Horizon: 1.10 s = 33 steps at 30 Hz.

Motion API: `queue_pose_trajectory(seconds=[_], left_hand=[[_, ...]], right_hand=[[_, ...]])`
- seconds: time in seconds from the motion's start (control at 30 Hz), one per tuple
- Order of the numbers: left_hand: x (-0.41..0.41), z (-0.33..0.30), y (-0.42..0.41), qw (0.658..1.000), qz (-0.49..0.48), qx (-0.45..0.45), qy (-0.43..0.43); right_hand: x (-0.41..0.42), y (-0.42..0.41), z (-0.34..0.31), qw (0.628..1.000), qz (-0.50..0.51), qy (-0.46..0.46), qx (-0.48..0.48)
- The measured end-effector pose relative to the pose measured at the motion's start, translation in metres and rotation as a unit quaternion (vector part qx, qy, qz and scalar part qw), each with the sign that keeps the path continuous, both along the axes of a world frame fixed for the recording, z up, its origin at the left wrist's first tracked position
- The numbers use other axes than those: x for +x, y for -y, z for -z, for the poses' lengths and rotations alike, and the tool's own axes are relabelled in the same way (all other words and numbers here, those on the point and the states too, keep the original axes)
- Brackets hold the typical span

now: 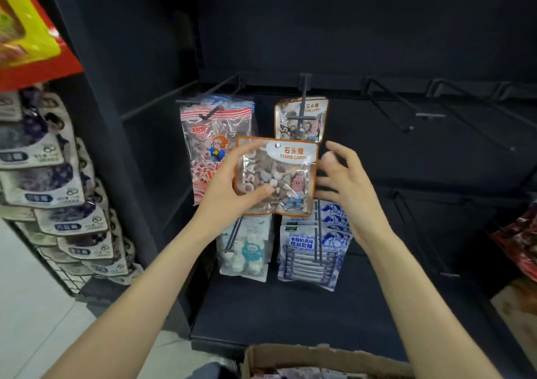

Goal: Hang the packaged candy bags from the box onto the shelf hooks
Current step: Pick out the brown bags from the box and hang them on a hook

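Head view: the left hand (229, 187) grips a stone candy bag (276, 175) before the dark shelf (290, 306), covering hung bags. The right hand (345, 187) hovers beside it, fingers spread, holding nothing. A cardboard box (319, 355) sits below, at the frame's bottom edge.

left hand (229, 188) holds the orange-edged clear stone candy bag (276, 175) in front of the dark shelf unit (377, 44); right hand (348, 187) just right of it. behind, a matching bag (302, 120) hangs on a black wire hook (303, 99). left of that, the red-striped clear bag (209, 143). below, white pouch (247, 248) left, blue-white packs (313, 250) right. torn cardboard box (319, 358) nearest the camera.
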<state>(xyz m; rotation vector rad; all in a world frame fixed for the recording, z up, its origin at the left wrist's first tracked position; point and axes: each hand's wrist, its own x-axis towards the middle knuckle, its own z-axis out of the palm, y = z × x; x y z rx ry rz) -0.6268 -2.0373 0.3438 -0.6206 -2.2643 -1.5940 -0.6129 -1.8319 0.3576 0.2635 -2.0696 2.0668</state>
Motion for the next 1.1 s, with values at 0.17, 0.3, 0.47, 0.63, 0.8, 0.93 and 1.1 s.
queue_pose_trajectory(seconds=[0.17,0.3,0.47,0.63,0.8,0.93,1.1], left_hand=[[0.006,-0.006,-0.023,0.999,0.010,0.027,-0.025],[-0.009,-0.016,-0.030,0.996,-0.043,-0.047,-0.057],[-0.029,-0.008,-0.032,0.993,-0.072,-0.088,-0.044],[-0.046,0.000,-0.033,0.985,-0.112,-0.120,-0.057],[-0.092,-0.016,-0.051,0.931,-0.191,-0.291,-0.109],[-0.128,-0.018,-0.070,0.923,-0.209,-0.315,-0.067],[-0.139,-0.008,-0.079,0.938,-0.187,-0.291,0.003]], right_hand=[[0.017,0.005,-0.001,0.982,0.063,-0.149,0.097],[-0.013,0.000,0.004,0.967,0.098,-0.166,0.166],[-0.033,-0.004,0.011,0.962,0.110,-0.154,0.196],[-0.044,-0.004,0.013,0.940,0.121,-0.168,0.270],[-0.089,-0.007,0.010,0.851,0.159,-0.116,0.487],[-0.130,-0.009,0.008,0.790,0.205,-0.106,0.568],[-0.136,-0.009,0.012,0.759,0.240,-0.070,0.601]])
